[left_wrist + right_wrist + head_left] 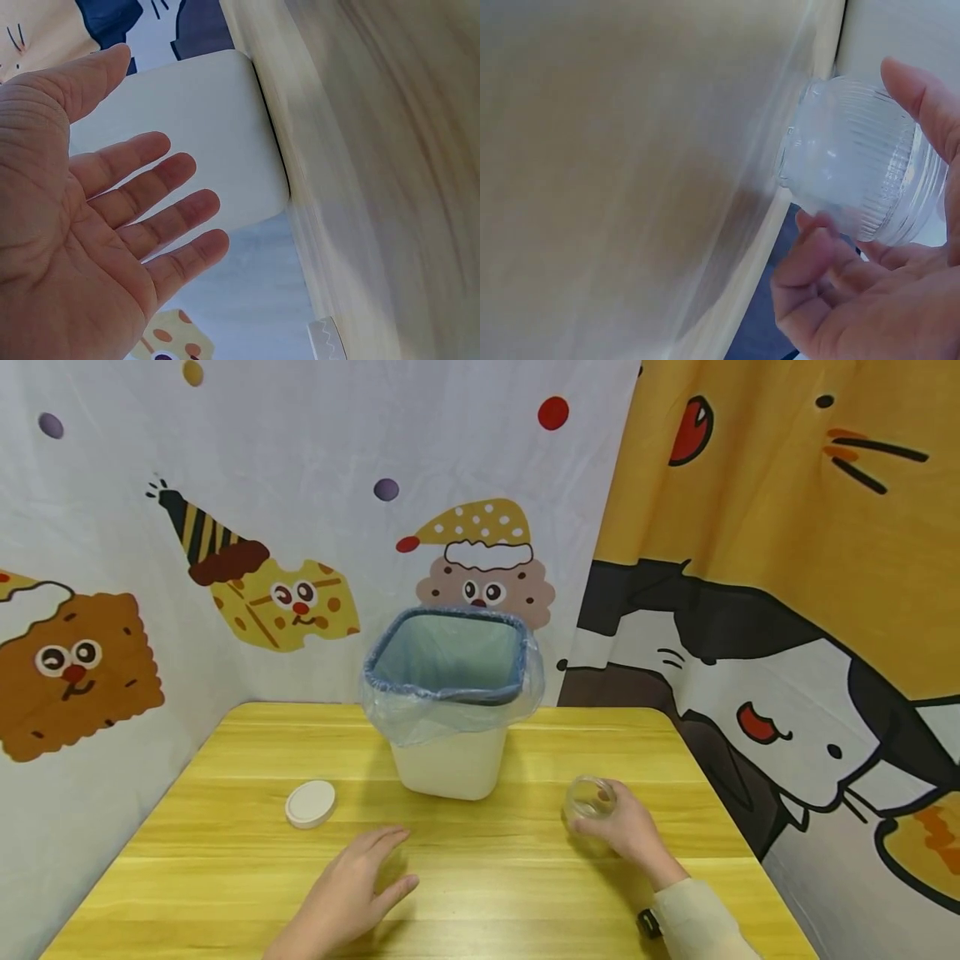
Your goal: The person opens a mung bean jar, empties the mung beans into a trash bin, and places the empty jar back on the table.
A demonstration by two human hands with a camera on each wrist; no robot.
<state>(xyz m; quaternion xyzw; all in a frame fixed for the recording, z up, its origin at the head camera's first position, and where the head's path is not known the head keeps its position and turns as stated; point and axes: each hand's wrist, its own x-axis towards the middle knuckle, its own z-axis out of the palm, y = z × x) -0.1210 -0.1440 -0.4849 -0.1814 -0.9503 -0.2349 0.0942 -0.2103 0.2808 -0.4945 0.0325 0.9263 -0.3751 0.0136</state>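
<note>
My right hand is around a clear glass jar at the right of the table. In the right wrist view the thumb lies along one side of the ribbed jar and the curled fingers along the other, close to the tabletop. My left hand is over the front of the table with nothing in it, its fingers spread and slightly bent in the left wrist view. Beyond it to the left lies a round white lid, flat on the table.
A white bin lined with a translucent blue bag stands at the back middle of the wood-grain table. Behind the table hang curtains printed with cartoon figures. A small black object shows beside the right sleeve.
</note>
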